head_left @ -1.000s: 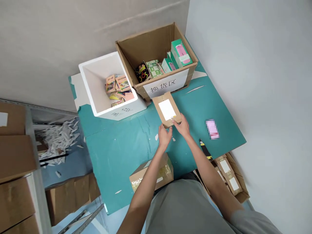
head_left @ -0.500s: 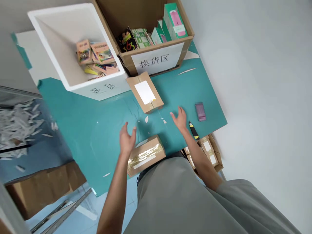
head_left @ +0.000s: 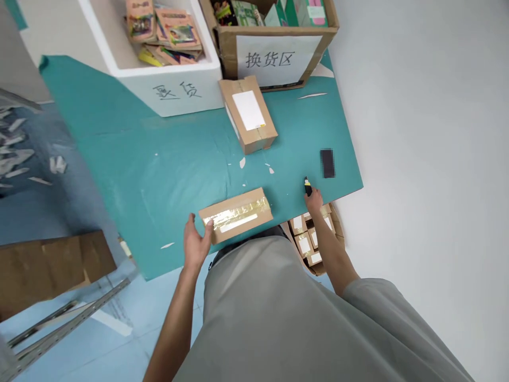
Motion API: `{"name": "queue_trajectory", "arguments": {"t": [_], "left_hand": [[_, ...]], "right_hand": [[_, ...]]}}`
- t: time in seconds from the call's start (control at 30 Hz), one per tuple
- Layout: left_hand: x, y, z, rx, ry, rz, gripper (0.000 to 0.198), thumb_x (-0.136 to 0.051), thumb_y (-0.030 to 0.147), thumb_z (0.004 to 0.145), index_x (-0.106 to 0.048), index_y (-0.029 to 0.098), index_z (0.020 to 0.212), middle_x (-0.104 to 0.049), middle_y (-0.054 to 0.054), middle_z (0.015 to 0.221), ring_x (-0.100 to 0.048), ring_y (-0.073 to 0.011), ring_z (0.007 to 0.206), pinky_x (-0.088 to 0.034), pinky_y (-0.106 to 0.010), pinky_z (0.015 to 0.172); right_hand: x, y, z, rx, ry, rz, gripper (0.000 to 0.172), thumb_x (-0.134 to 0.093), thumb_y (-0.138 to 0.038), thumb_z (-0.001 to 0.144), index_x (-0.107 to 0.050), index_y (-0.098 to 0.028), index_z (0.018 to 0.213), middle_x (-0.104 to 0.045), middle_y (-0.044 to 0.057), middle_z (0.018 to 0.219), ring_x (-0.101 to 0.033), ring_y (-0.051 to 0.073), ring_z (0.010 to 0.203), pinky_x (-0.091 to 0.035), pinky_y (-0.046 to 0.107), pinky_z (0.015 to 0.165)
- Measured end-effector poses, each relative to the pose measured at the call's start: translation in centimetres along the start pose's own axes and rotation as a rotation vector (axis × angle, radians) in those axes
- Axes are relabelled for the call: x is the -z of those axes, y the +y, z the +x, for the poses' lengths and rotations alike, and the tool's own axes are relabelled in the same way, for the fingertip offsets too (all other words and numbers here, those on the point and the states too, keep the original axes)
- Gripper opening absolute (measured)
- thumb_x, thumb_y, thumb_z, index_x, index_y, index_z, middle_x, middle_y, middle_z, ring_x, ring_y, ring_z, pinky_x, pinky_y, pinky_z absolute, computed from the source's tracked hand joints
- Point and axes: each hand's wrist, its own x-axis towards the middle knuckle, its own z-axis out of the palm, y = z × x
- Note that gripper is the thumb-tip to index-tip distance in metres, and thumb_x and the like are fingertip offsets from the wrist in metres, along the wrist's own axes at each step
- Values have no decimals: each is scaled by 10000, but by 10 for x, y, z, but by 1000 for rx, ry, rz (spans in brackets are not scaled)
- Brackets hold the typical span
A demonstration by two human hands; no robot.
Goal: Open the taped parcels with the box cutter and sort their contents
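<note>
A taped cardboard box (head_left: 238, 213) lies near the front edge of the green-topped table (head_left: 175, 159), shiny tape and a white strip along its upper face. My left hand (head_left: 197, 241) is at the box's left end, thumb over its corner and fingers apart; whether it presses on the cardboard I cannot tell. At the right, my right hand (head_left: 314, 200) is closed around a black and yellow utility knife (head_left: 307, 187), its tip pointing away from me. Further back sits a second cardboard box (head_left: 248, 114) with a white label.
Behind stand a white foam box (head_left: 178, 90) of small booklets and a carton (head_left: 274, 58) holding green packages. A dark, pixelated rectangular object (head_left: 328, 163) lies near the right edge. Below that edge is a carton of small boxes (head_left: 312, 239). A wall rises at right.
My right hand has come down onto the utility knife and taken hold of it. My left hand has moved to the box's left end. The view has shifted, bringing the table's contents higher.
</note>
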Motion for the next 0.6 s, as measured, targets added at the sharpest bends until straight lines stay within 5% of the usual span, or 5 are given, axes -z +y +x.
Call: {"name": "queue_trajectory", "arguments": {"t": [0.23,0.43,0.6], "left_hand": [[1,9,-3,-60,-41,-57,1034,-644,795,1027,-431,117,1778,-500,-298,1785,-472,-435,1696,-369,-594,1419],[-3,28,4,-96,7,-60,963,-633,738,1044,-464,106,1751,-525,-291,1763,-503,-431,1670,-412,-596,1400],[-14,51,6,-92,87,-40,900,-625,709,1062,-504,101,1714,-476,-297,1794,-433,-431,1718,-340,-610,1441]], "right_hand": [[11,-35,24,-111,72,-87,546,-605,-252,970,-697,-56,1471,-684,294,1457,-708,403,1244,-555,555,1144],[62,-31,86,-145,92,-168,494,-700,-223,918,-700,-69,1387,-641,305,1529,-732,376,1266,-584,498,1141],[76,-20,141,-119,-2,-146,457,-754,-253,864,-726,-108,1297,-482,327,1756,-687,403,1438,-555,492,1222]]}}
